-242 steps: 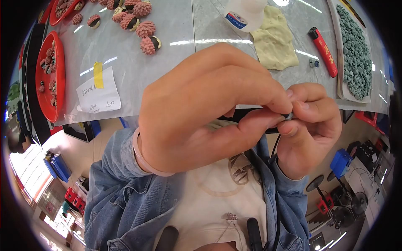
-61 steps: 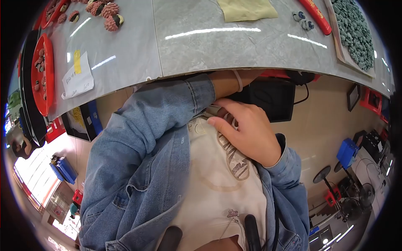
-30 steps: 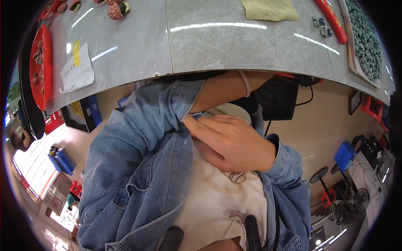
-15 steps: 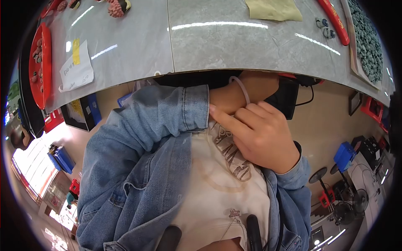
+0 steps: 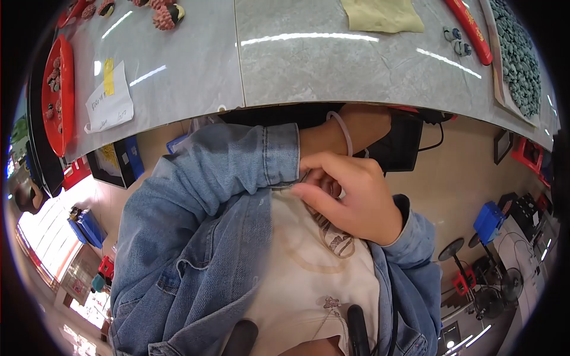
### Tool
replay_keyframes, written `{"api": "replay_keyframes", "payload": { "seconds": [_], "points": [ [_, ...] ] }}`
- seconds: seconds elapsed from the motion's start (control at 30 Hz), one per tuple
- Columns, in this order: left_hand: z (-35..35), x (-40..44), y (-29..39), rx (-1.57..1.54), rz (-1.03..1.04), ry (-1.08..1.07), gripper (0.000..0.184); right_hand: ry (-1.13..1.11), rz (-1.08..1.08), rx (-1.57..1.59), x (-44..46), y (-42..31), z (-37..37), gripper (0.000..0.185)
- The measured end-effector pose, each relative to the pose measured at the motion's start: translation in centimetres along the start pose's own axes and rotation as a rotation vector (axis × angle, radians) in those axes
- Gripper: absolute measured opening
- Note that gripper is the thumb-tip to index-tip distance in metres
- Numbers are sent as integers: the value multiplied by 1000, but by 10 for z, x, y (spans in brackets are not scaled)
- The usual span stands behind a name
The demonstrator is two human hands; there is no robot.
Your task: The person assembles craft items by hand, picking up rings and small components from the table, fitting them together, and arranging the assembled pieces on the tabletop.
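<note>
My left forearm lies across my body in a blue denim jacket sleeve. A pale bracelet circles the wrist. My left hand is at the table's front edge; its fingers are hidden. Just below the left wrist, my right hand has its fingers bent at the lower edge of the left sleeve cuff, thumb beneath. Behind it shows a white shirt with a brown print, under the open jacket.
The grey table bears a red tray with pink bumpy pieces, a paper note, a yellowish sheet, a red stick-like item and a tray of grey-green pieces. A black box-shaped object sits below the edge.
My right hand has turned and shifted a little left and down. Its extended index finger has bent at the cuff, and the thumb now shows. The left arm has barely moved.
</note>
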State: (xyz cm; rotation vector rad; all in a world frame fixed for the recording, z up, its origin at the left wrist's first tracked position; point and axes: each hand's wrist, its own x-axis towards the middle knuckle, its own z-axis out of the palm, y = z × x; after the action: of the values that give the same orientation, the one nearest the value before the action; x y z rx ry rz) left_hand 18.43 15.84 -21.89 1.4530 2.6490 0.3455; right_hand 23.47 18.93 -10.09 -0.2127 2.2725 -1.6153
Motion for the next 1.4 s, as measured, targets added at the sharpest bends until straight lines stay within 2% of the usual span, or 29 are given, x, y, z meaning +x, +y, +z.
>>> {"api": "replay_keyframes", "payload": {
  "seconds": [0.03, 0.1, 0.17, 0.2, 0.27, 0.4, 0.47, 0.5, 0.57, 0.63, 0.7, 0.77, 0.83, 0.9, 0.97, 1.03, 1.1, 1.13, 1.2, 1.23, 1.33, 1.4],
  "points": [
    [5, -7, -7, -40, -7, -4, 12, -10, 88, 92, 2, 0, 1, 10],
    [-10, -87, -39, -113, -17, -3, 12, -26, 255, 271, 6, 1, 1, 10],
    [8, -78, -32, -181, -11, 22, 13, 35, 210, 200, 10, 3, -1, 10],
    [25, -46, -2, -225, 2, 44, 13, 90, 187, 137, 10, 5, -4, 11],
    [43, -36, -16, -329, 36, 94, 14, 165, 167, 27, 6, 10, -13, 12],
    [68, -52, -33, -514, 122, 153, 15, 143, 211, -189, 5, 14, -30, 14],
    [69, -38, -37, -589, 140, 153, 15, -19, -16, -313, 1, 11, -40, 18],
    [58, -42, -42, -582, 144, 162, 15, -108, -129, -368, 0, 7, -44, 20],
    [15, -55, -55, -409, 24, 115, 20, -267, -198, -408, -14, -21, -75, 29],
    [-28, -66, -64, -319, -49, 100, 23, -199, -265, -381, -29, -50, -102, 32],
    [-66, -79, -73, -587, -170, -331, 22, -148, -350, -365, -44, -75, -132, 36],
    [-132, -78, -73, -696, -113, -677, 22, -115, -429, -323, -55, -87, -151, 36],
    [-186, -96, -78, -934, 26, -635, 22, -123, -463, -296, -60, -88, -159, 34],
    [-231, -110, -90, -1101, 173, -318, 21, -128, -485, -268, -52, -85, -155, 33],
    [-284, -111, -113, -994, 94, -194, 16, -125, -427, -276, -44, -81, -149, 30],
    [-309, -106, -125, -682, -282, 60, 10, -123, -408, -275, -38, -78, -145, 29],
    [-302, -82, -152, -437, -252, 281, 8, -46, -361, -355, -33, -77, -140, 29],
    [-297, -72, -166, -430, -252, 279, 8, -6, -334, -397, -31, -76, -139, 30],
    [-284, -55, -189, 108, -70, 270, 5, 24, -300, -375, -32, -75, -140, 30],
    [-280, -48, -193, 106, -68, 269, 5, 53, -265, -357, -33, -74, -141, 30],
    [-269, -32, -199, 375, 12, 237, 5, 115, -193, -321, -40, -70, -146, 29],
    [-265, -26, -200, 398, 20, 226, 5, 176, -137, -296, -45, -66, -149, 28]
  ]
}}
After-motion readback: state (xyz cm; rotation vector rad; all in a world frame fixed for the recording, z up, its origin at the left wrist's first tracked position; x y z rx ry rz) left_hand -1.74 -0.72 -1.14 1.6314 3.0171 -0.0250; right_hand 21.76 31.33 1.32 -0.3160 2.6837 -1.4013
